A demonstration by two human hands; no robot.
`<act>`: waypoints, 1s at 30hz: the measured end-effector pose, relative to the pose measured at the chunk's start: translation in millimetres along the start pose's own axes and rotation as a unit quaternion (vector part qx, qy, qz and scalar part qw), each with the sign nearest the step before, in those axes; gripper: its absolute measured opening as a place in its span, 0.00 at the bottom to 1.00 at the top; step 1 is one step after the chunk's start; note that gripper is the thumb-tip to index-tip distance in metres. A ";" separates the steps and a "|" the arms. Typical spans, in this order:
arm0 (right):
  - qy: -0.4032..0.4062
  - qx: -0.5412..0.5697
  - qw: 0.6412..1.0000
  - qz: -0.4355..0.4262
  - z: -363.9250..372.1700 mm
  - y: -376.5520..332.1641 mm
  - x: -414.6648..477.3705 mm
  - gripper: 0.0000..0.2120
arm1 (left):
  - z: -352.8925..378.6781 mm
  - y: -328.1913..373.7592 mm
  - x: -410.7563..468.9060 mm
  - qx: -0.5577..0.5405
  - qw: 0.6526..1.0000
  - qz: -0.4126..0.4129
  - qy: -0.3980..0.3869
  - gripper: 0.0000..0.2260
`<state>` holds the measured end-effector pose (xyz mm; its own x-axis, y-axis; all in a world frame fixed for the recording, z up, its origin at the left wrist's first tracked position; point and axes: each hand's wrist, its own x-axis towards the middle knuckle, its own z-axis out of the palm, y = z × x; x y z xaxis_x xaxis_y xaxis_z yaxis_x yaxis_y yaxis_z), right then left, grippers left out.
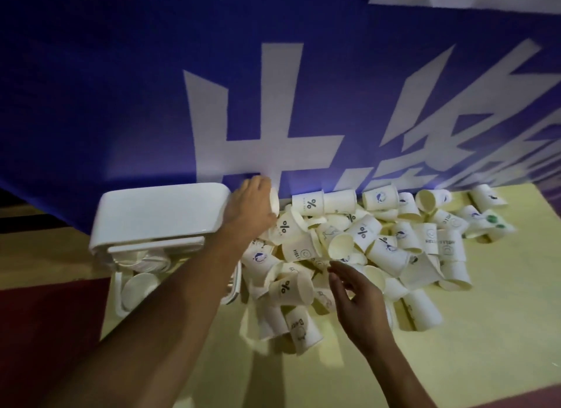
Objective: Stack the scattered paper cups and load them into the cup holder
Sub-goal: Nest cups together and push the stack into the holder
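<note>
While the left hand (252, 201) grips one cup (275, 200) sideways, axis left-right, just beside the cup holder (158, 213) at far left, the right hand (355, 298), fingers loosely spread & empty, hovers over the cup pile (379, 240), so it's prob. nearer for the next pick.

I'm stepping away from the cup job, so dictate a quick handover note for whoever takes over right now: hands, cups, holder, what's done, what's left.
Left hand: grips a paper cup beside the raised lid of the cup holder.
Right hand: open, holding nothing, over the near side of the pile.
Done: some stacks already lie inside the holder.
Left: most cups are scattered on the yellow table, unstacked.
</note>
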<state>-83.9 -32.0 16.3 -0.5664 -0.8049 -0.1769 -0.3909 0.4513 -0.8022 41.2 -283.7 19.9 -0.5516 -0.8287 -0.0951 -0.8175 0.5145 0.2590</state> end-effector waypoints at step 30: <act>-0.231 -0.267 0.932 -0.080 67.7 -1.5 164.9 0.39 | 57.4 -7.1 30.9 0.048 0.997 -0.008 -0.060 0.31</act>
<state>-127.6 -191.4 -50.3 -0.1449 -0.9024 -0.4057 -0.8186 0.3397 -0.4632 20.4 -300.3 -40.1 -0.5490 -0.8080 -0.2136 -0.8355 0.5242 0.1645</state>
